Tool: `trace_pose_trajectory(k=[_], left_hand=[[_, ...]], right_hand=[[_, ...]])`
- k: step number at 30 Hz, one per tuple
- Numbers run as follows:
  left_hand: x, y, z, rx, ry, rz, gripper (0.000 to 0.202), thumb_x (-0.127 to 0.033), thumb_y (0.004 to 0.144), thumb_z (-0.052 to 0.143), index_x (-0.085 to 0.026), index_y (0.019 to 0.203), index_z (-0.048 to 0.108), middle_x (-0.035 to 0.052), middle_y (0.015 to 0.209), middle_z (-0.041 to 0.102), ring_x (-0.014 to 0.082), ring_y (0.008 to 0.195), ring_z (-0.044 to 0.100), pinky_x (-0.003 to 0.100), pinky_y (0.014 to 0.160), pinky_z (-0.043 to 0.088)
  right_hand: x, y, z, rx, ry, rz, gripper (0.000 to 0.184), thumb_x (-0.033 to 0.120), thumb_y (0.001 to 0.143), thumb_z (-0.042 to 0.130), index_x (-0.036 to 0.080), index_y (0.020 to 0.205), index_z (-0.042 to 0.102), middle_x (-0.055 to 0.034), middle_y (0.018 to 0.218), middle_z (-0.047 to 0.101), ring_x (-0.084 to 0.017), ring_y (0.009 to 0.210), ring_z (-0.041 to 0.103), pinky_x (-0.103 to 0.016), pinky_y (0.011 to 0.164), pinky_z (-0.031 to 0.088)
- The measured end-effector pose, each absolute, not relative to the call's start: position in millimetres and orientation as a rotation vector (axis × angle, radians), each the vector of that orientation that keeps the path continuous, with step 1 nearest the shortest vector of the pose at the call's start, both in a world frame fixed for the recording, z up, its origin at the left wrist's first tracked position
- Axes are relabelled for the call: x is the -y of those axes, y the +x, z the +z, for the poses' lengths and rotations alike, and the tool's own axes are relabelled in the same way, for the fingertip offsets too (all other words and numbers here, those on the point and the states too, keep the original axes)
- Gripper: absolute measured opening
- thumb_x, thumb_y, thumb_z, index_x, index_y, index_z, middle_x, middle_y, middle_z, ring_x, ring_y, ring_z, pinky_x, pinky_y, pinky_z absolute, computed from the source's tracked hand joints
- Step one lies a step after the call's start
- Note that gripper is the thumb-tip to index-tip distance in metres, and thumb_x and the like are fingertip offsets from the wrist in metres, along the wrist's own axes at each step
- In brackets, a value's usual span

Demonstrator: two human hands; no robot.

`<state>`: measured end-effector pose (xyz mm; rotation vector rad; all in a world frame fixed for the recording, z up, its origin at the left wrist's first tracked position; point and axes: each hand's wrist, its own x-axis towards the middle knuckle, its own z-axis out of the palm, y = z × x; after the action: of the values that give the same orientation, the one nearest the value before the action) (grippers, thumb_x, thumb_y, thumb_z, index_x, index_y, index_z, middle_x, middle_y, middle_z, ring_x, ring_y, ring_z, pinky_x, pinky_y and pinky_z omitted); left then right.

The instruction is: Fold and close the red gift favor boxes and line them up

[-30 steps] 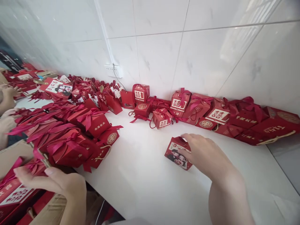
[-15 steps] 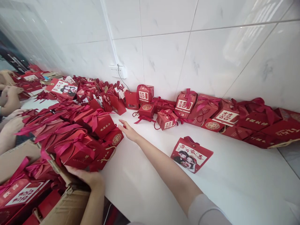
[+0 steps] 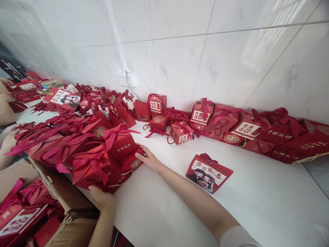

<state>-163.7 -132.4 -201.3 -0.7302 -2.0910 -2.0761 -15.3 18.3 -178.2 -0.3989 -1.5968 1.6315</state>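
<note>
A heap of red ribboned gift boxes lies on the white counter at the left. My right hand reaches across and presses, fingers flat, against the heap's right side near a round gold seal. My left hand pushes against the heap's front bottom edge from below, its fingers partly hidden under the boxes. A red box printed with a cartoon couple lies alone on the counter, to the right of my right forearm.
A row of red boxes lines the tiled wall. An open cardboard carton with more red boxes stands at the lower left. Another person's hand shows at the far left. A wall socket with a cord sits above.
My right hand let go of the cartoon-couple box and swung left to the heap. My left hand left the carton and came up under the heap, which has shifted right.
</note>
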Motion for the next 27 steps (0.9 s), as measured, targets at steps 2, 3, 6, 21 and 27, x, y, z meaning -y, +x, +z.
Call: trace_pose_trajectory(k=[2,3,6,21,27], left_hand=[[134,-154,-204,2.114,-0.683,-1.979,0.057,-0.042,0.094,0.026,-0.013,0.142,0.038,0.0153,0.141,0.046,0.0281,0.138,0.036,0.048,0.118,0.022],[134,-148,-205,2.139,-0.671,-1.927,0.056,-0.042,0.095,0.028,-0.012,0.14,0.041,0.017,0.139,0.048,0.0293,0.135,0.039,0.05,0.117,0.024],[127,-133,-203,2.234,-0.736,-1.861,0.055,-0.047,0.095,0.028,-0.01,0.123,0.056,0.0188,0.122,0.059,0.031,0.118,0.054,0.051,0.108,0.037],[-90,-161,-190,2.026,-0.991,-2.026,0.048,-0.051,0.096,0.031,-0.014,0.11,0.058,0.0119,0.109,0.064,0.0204,0.105,0.059,0.037,0.1,0.042],[-134,-152,-205,2.019,-1.098,-2.026,0.055,-0.045,0.098,0.029,-0.008,0.137,0.04,0.0229,0.144,0.043,0.0223,0.138,0.038,0.037,0.115,0.026]], right_hand=[[-4,5,-182,1.569,-0.456,1.538,0.059,0.047,0.088,0.063,0.031,0.142,0.045,-0.0027,0.144,0.046,-0.021,0.135,0.039,-0.038,0.117,0.025],[3,15,-184,1.549,-0.494,1.473,0.058,0.046,0.089,0.063,0.031,0.142,0.044,-0.0033,0.142,0.047,-0.021,0.134,0.04,-0.038,0.116,0.027],[20,40,-187,1.467,-0.615,1.307,0.057,0.043,0.093,0.059,0.029,0.145,0.04,-0.0052,0.141,0.049,-0.022,0.134,0.041,-0.039,0.115,0.03],[-43,27,-216,1.398,-0.869,0.913,0.072,0.018,0.083,0.056,0.017,0.149,0.028,-0.0119,0.152,0.035,-0.023,0.141,0.031,-0.043,0.117,0.026],[-78,15,-220,1.332,-0.939,0.887,0.062,0.016,0.085,0.047,0.011,0.144,0.032,-0.0163,0.147,0.04,-0.023,0.137,0.037,-0.042,0.114,0.029]])
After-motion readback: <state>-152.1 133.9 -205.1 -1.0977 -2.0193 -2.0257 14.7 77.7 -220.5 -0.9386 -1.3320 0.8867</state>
